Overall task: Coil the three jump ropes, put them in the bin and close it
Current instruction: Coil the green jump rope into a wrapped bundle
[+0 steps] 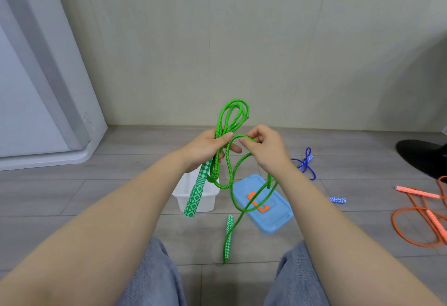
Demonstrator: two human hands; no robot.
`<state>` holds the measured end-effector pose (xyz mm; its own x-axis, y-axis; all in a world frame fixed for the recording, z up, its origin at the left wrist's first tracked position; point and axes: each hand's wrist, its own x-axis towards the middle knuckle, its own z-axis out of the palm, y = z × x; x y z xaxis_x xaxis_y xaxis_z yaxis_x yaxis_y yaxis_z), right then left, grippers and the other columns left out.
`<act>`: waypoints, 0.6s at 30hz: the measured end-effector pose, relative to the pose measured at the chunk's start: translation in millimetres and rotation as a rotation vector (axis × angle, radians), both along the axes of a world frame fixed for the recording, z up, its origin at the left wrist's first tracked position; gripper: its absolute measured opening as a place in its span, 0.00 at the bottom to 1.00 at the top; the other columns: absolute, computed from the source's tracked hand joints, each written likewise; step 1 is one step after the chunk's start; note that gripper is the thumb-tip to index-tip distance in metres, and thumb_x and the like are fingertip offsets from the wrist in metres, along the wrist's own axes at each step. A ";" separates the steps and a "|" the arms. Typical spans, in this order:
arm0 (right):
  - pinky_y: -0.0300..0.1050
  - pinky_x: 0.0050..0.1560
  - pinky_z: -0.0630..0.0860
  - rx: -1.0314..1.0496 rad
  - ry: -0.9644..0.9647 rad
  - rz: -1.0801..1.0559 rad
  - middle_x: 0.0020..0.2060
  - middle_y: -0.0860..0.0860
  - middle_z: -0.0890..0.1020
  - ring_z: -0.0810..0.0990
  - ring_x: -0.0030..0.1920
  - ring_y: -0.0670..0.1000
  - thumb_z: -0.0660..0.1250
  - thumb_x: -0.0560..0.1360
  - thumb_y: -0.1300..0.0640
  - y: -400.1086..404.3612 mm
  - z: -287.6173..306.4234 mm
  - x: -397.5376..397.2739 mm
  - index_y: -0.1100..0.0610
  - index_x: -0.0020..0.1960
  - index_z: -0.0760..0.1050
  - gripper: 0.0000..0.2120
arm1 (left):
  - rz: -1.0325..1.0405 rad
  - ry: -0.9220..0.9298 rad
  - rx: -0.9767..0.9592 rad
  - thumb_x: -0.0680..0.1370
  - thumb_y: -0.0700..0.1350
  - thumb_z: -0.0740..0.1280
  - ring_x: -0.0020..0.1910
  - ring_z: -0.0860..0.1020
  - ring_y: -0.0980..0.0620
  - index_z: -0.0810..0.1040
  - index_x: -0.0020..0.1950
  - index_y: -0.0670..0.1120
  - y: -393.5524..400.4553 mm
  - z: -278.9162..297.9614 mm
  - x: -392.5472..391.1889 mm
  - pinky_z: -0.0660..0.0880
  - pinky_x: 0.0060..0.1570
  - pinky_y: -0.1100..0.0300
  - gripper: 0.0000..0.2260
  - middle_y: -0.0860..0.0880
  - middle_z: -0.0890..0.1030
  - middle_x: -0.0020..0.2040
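My left hand (pixel 205 148) grips several loops of the green jump rope (pixel 233 112), which stick up above the fist. One patterned green handle (pixel 194 196) hangs below it. My right hand (pixel 262 147) pinches a fresh loop of the same rope beside the left thumb. The free end trails down to the other green handle (pixel 228 236) on the floor. Under the hands, the white bin (pixel 196 196) stands open. Its blue lid (pixel 262 202) with orange clasps lies flat to the right. The blue rope (pixel 306 162) and the orange rope (pixel 420 218) lie loose on the floor.
A white appliance or door (pixel 36 87) stands at the left against the beige wall. A black shoe (pixel 422 155) rests at the right edge. My knees in grey trousers (pixel 154 274) are at the bottom. A loose blue handle (pixel 337 200) lies right of the lid.
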<state>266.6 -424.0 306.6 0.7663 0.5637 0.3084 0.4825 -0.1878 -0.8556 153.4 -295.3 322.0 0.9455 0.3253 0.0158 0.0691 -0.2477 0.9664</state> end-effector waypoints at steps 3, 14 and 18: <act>0.42 0.34 0.65 -0.019 -0.055 -0.037 0.29 0.46 0.72 0.67 0.30 0.45 0.73 0.71 0.53 -0.2 -0.5 1.2 0.51 0.36 0.71 0.11 | -0.027 0.027 -0.055 0.82 0.50 0.60 0.29 0.68 0.54 0.75 0.53 0.45 -1.0 -0.9 -0.6 0.69 0.30 0.63 0.10 0.47 0.85 0.44; 0.44 0.32 0.66 -0.354 -0.088 -0.020 0.22 0.45 0.78 0.70 0.28 0.46 0.63 0.76 0.39 -12.4 3.8 -2.4 0.59 0.36 0.76 0.24 | -0.087 0.034 0.091 0.83 0.48 0.58 0.30 0.67 0.56 0.67 0.35 0.48 1.1 -0.1 -0.6 0.69 0.32 0.70 0.16 0.52 0.67 0.32; 0.42 0.35 0.69 -0.509 0.060 0.139 0.29 0.44 0.79 0.74 0.33 0.46 0.65 0.76 0.45 -18.9 -2.8 5.1 0.61 0.45 0.81 0.18 | -0.055 0.009 0.073 0.83 0.48 0.58 0.37 0.75 0.53 0.67 0.35 0.47 5.3 -0.6 -1.2 0.73 0.39 0.65 0.16 0.50 0.70 0.32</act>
